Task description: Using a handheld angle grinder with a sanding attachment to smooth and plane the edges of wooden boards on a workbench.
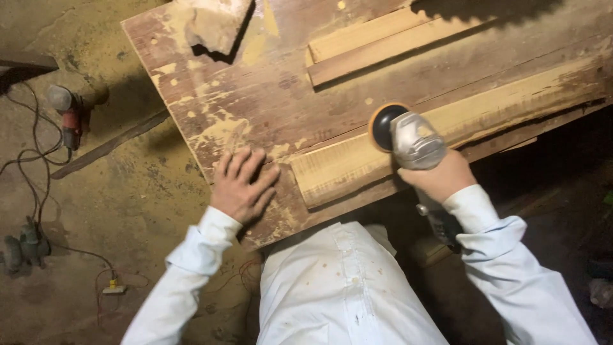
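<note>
Pale, freshly bared wood marks the long plank [447, 128] that lies aslant across the worn table [268, 96], running from about 7 o'clock near the person's chest up toward 3 o'clock at the far edge. The right hand [440, 176] has its grip clenched around the grey body of an angle grinder [415, 140], whose round sanding disc [385, 126] sits face-down on the plank's top, at roughly 2 o'clock from the plank's near end. Holding the tool by its body, close behind the disc, likely gives the wrist good control over how flat the pad rides.

The left hand [242, 185] holds nothing: it lies palm-down, fingers spread, on the table at 9 o'clock from the plank's near end, just beside it. That spread looks like a brace, steadying the body and perhaps the table.

Two shorter boards [383, 48] rest at 12 o'clock, well apart from the disc, and a rough stone-like block [214, 25] sits at 11 o'clock on the table's corner. On the dusty floor [96, 211] at 9 o'clock lie a red power tool [69, 118], another tool [22, 246] and trailing cords [38, 166], clear of the feet.
</note>
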